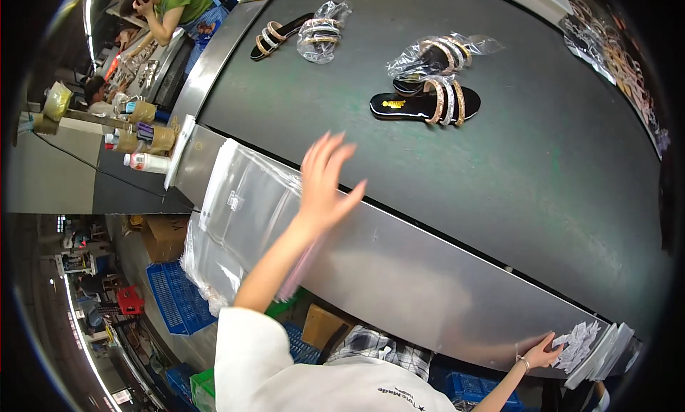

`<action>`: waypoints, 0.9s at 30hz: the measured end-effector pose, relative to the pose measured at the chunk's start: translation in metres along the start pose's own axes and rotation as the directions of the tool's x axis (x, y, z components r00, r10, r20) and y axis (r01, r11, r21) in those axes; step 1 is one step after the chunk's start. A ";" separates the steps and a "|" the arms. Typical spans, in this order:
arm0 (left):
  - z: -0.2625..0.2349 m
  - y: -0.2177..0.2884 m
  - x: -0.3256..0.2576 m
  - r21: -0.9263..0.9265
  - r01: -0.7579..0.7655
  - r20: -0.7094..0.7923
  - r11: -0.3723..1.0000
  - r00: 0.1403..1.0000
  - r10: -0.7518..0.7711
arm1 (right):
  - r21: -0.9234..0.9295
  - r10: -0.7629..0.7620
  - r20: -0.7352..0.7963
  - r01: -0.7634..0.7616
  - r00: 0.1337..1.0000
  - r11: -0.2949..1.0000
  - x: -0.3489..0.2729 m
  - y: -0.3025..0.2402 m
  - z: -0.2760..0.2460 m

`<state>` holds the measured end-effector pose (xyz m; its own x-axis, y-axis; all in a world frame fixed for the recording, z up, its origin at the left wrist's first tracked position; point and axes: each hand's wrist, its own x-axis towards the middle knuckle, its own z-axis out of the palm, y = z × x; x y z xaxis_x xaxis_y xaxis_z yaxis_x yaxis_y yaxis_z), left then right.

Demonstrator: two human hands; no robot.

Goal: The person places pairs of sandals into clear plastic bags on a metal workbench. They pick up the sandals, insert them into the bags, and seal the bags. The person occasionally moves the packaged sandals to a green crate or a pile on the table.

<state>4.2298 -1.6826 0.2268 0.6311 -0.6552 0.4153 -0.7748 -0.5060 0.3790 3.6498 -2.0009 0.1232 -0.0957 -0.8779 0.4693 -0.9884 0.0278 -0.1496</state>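
Note:
My left hand is raised over the near edge of the dark conveyor belt, fingers spread and holding nothing. Just left of it lies a stack of clear plastic bags on the metal ledge. At the lower right, my right hand, with a bracelet at the wrist, has its fingertips closed at a pile of small white paper slips. Beyond my left hand, a black slide sandal with three glittery straps rests on the belt. Behind it is another sandal in clear plastic.
Farther left on the belt are a bare sandal and a bagged sandal. White packets stand beside the slips. Bottles line the left. A blue crate sits below the ledge. Another person works at the far left.

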 end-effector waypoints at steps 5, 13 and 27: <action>0.107 -0.041 0.132 0.121 -0.172 0.366 0.978 0.923 0.117 | 0.058 -0.113 -0.012 0.114 0.994 0.992 0.012 0.043 0.031; 0.127 0.044 0.101 0.077 0.101 0.301 0.992 0.946 -0.120 | -0.279 -0.129 -0.092 0.099 0.987 0.955 0.035 0.058 0.030; -0.037 0.240 -0.189 -0.122 0.172 0.507 0.978 0.857 -0.088 | 0.884 -0.224 0.057 0.055 0.973 0.464 -0.026 0.000 -0.040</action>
<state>3.9263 -1.6593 0.2693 0.5898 -0.8018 -0.0964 -0.6443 -0.5392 0.5424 3.6473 -1.9594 0.1457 0.1345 -0.8875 0.4408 -0.3591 -0.4582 -0.8131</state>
